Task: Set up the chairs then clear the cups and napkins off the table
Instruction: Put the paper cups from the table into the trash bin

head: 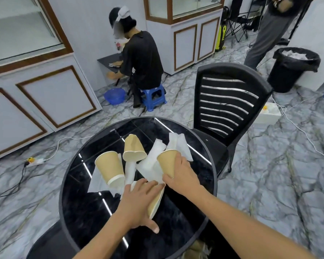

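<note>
Both hands reach onto a round black table (73, 208) strewn with paper cups and white napkins.

The left hand (138, 204) lies with fingers spread wide over a flattened cup (156, 202) near the table's centre, pressing it rather than gripping. The right hand (181, 174) curls around an upright-tilted cup (167, 161) at about 2 o'clock from the left hand, its thumb pinching a napkin (151, 163) beside it. Two more cups sit further out: a tipped cup (110, 168) at 10 o'clock and a squashed cup (134, 148) at 12 o'clock. A second napkin (181, 144) lies toward 1 o'clock. A black chair (226, 101) stands at the table's 2 o'clock edge, a lined bin (290, 71) beyond it.
</note>
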The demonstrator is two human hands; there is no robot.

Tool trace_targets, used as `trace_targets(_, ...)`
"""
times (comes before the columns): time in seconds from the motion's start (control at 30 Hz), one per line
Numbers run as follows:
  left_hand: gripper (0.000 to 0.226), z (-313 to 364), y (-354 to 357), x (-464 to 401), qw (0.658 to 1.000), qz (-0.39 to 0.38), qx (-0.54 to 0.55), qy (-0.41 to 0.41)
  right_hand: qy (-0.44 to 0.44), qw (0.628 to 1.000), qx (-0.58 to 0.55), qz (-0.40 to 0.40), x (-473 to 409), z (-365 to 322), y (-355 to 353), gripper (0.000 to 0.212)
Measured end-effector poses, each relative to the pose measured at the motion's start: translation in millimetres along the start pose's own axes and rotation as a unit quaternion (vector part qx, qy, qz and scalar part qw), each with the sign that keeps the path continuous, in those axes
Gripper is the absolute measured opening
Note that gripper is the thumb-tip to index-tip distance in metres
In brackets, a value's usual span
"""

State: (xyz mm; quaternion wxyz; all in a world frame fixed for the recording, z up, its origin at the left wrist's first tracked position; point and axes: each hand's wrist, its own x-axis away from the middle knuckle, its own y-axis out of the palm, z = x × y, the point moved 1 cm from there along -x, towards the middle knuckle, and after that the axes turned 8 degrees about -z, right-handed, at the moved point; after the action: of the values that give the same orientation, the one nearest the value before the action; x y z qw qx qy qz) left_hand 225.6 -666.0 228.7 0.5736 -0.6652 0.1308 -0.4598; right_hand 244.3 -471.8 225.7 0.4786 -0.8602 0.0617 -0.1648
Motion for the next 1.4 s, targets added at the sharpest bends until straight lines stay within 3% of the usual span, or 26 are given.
trace_targets(0.37,0.132,24.2,2.3,25.7,0.992,0.064,0.100,-0.036,-0.032,0.999,-0.011,0.039,52.3,31.2,-18.8,0.091)
trace_targets(0.87,0.130,183.9,7.0,53.9,0.987,0.104,0.114,0.050,0.057,0.996,-0.028,0.068,221.5,151.3,-60.2,0.090)
trace_targets(1.07,0.132,226.7,51.5,55.5,0.989,0.058,0.117,0.070,0.099,0.994,-0.031,0.038,267.1,192.0,-23.0,0.095)
trace_targets(1.4,0.137,208.7,155.2,30.3,0.989,-0.028,0.145,0.014,0.104,0.991,-0.080,-0.025,272.3,224.0,86.3,0.094)
